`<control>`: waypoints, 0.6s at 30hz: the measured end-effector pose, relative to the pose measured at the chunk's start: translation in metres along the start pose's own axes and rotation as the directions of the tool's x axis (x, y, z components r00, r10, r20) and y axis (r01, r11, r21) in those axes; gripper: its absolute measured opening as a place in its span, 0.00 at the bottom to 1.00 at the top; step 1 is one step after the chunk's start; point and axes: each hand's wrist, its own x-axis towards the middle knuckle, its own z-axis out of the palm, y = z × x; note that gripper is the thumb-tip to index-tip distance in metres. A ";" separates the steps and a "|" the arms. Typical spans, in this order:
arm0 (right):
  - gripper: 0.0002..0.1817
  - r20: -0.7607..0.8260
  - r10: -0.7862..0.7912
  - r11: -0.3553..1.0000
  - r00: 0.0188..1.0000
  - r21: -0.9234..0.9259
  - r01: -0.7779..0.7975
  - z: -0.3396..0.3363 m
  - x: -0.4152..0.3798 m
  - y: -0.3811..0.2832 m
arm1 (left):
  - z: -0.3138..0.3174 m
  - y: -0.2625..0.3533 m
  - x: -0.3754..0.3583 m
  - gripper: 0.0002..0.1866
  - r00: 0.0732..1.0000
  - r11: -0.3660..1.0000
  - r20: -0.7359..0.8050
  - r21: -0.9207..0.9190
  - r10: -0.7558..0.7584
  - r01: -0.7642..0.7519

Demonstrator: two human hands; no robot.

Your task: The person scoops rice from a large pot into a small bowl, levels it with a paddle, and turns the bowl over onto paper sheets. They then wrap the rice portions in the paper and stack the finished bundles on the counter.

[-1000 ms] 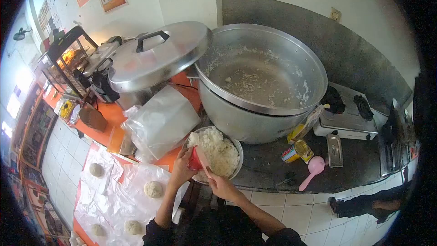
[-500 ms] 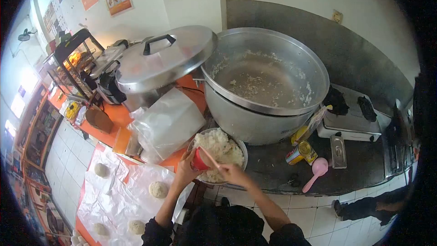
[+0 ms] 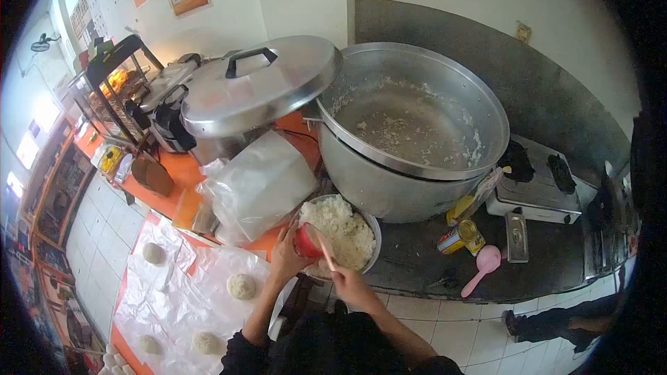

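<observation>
My left hand (image 3: 286,258) is wrapped round a small red cup (image 3: 306,243) over the left side of a metal bowl (image 3: 377,242). White cooked rice (image 3: 342,229) fills this bowl. In my right hand (image 3: 351,286) is the handle of a rice paddle (image 3: 324,248), whose blade end lies at the mouth of the cup. How much rice the cup holds is hidden. To the left, several rounded rice mounds (image 3: 241,286) sit apart on white paper sheets (image 3: 187,292).
Behind the bowl stands a large metal pot (image 3: 410,184) with rice scraps inside. A domed lid (image 3: 260,87) and plastic bags (image 3: 260,184) are to its left. A pink ladle (image 3: 488,260), a can (image 3: 451,242) and a stove (image 3: 535,198) are rightward. A person's leg (image 3: 556,321) shows at lower right.
My right hand has moved slightly left and down, with the paddle now more upright against the cup. The camera view has shifted a little.
</observation>
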 end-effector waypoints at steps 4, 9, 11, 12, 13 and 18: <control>0.18 -0.013 -0.124 0.988 0.992 0.092 0.125 0.013 0.014 -0.005 | 0.002 -0.012 0.000 0.46 0.998 0.997 0.024 0.026 0.066 -0.067; 0.16 0.236 -0.031 0.999 0.971 0.020 0.027 -0.029 0.036 0.003 | 0.005 -0.010 -0.006 0.44 0.997 1.000 -0.068 0.003 0.028 -0.028; 0.15 0.143 -0.076 0.987 0.987 0.152 0.054 -0.043 0.044 0.023 | 0.003 -0.001 -0.008 0.43 0.992 0.996 -0.101 0.060 0.074 -0.069; 0.15 0.048 -0.031 0.988 0.998 0.150 0.023 -0.049 0.037 0.000 | 0.005 -0.003 -0.008 0.43 0.994 0.997 -0.089 0.060 0.063 -0.057; 0.16 0.104 -0.025 0.999 0.994 0.041 0.021 -0.043 0.036 0.001 | 0.007 -0.005 -0.009 0.44 0.998 1.000 -0.066 -0.006 0.009 -0.009; 0.15 0.193 -0.037 0.978 0.981 -0.194 0.076 -0.015 0.016 -0.008 | 0.011 -0.013 -0.012 0.42 0.992 0.982 -0.037 -0.149 -0.123 0.117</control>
